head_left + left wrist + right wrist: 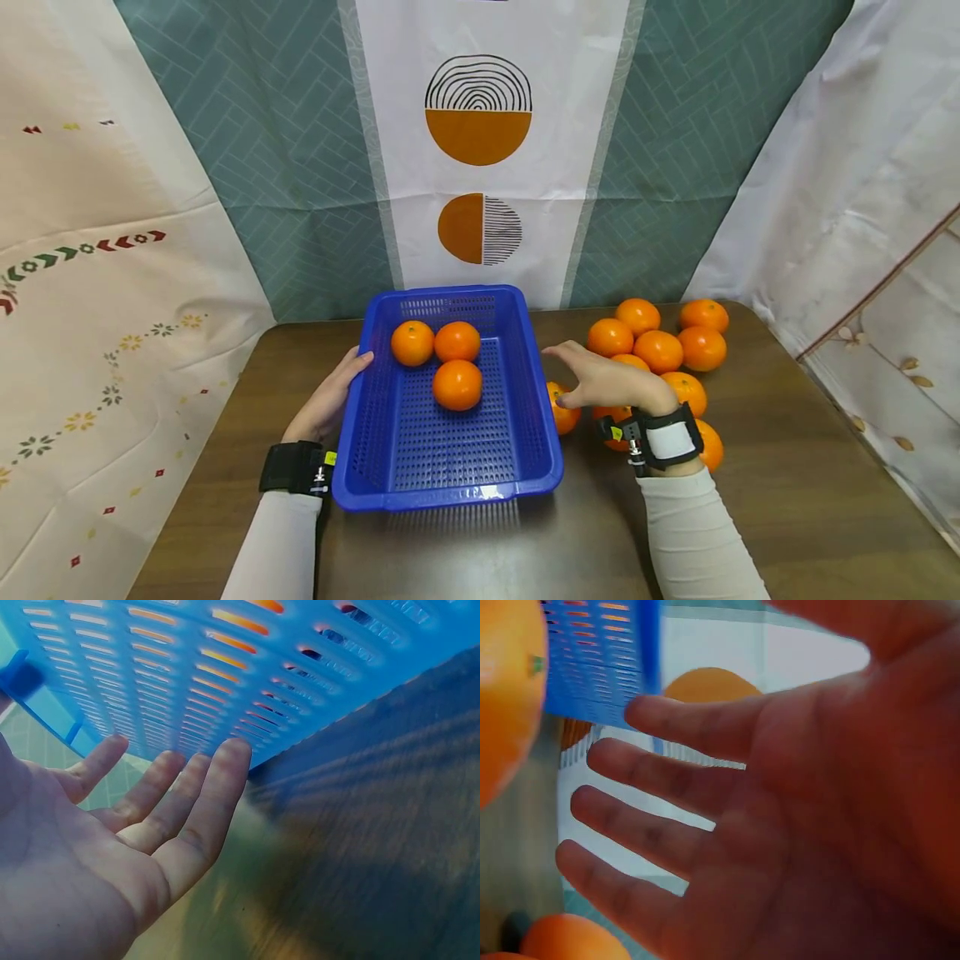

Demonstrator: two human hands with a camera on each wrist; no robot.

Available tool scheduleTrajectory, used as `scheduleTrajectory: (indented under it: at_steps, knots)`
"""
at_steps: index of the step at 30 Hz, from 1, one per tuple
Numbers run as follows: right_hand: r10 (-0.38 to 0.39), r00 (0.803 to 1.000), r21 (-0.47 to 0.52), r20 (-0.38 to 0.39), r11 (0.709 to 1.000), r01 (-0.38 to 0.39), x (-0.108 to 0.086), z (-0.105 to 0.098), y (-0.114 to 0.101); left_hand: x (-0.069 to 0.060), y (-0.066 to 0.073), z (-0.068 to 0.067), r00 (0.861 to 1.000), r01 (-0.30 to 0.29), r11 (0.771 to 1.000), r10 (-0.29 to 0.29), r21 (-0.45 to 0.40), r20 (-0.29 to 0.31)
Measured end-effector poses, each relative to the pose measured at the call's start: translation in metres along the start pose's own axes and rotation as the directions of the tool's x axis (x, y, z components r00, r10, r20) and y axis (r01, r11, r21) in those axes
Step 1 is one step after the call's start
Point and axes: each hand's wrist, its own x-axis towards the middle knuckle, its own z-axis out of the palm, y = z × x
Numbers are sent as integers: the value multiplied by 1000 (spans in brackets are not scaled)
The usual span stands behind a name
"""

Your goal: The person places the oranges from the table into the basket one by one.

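A blue plastic basket [450, 492] with slotted walls stands in the middle of the table, holding three oranges [457, 385]. My left hand [330, 400] holds its left side, thumb over the rim and fingertips against the outer wall [172, 682]. On the other side, my right hand [611, 379] is spread, with nothing in its grasp. Close to its thumb, a loose orange [562, 408] lies beside the basket's right wall. The right wrist view shows the right palm [780, 810] with fingers apart and an orange [506, 697] off their tips.
Several more oranges [658, 351] lie grouped on the right of the wooden table [780, 500], some partly hidden under my right arm. A patterned cloth [480, 167] hangs behind the table's back edge. Light fabric [90, 275] borders the left side.
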Motion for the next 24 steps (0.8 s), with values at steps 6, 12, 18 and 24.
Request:
scheduleTrajectory:
  at_steps: [6,12,18,24]
  knots:
    - [33,997,-36,68,999,-31,12,12,4,0,1,0,1000,-13,1000,13,15,-10]
    - [29,997,-75,77,997,-24,18,15,2,3,4,-1,1000,-15,1000,15,9,-10]
    - [42,994,-88,98,996,-34,23,22,3,1,0,0,1000,-5,1000,5,11,-5]
    - [-89,990,-63,108,993,96,32,31,21,0,-4,0,1000,-21,999,22,30,-12]
